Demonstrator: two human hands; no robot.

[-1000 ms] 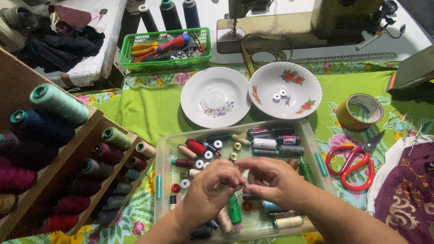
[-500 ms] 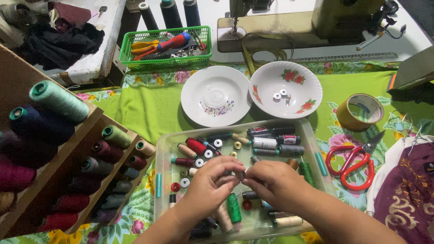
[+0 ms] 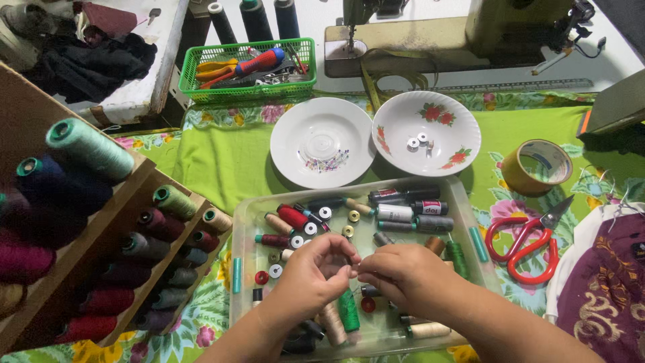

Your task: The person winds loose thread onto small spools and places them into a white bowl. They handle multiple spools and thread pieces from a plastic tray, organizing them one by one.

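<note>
— Thread spools and bobbins fill the clear plastic tray [image 3: 470,222] on the green floral cloth [image 3: 222,161]; both hands meet right above its middle. What is actually held?

— Something very small, pinched where the fingertips come together. The left hand [image 3: 312,272] curls its thumb and forefinger toward the right hand [image 3: 403,275], which pinches back. It could be a thread end or a tiny bobbin; too small to tell.

— How would it handle?

— Light, I'd judge, and easy to drop. Thread is limp and slips, so a fingertip pinch close to its end suits it. The green spool [image 3: 348,310] lying under the hands is stiffer; take it around the wound middle.

— Anything fragile nearby?

— The white plate [image 3: 295,144] holding coloured pins and the rose-patterned bowl [image 3: 403,151] with a few metal bobbins, both just beyond the tray. Red-handled scissors [image 3: 521,245] and a roll of brown tape [image 3: 534,165] lie to the right, a wooden rack of thread cones [image 3: 121,222] to the left, a green basket [image 3: 248,94] of tools farther back.
</note>
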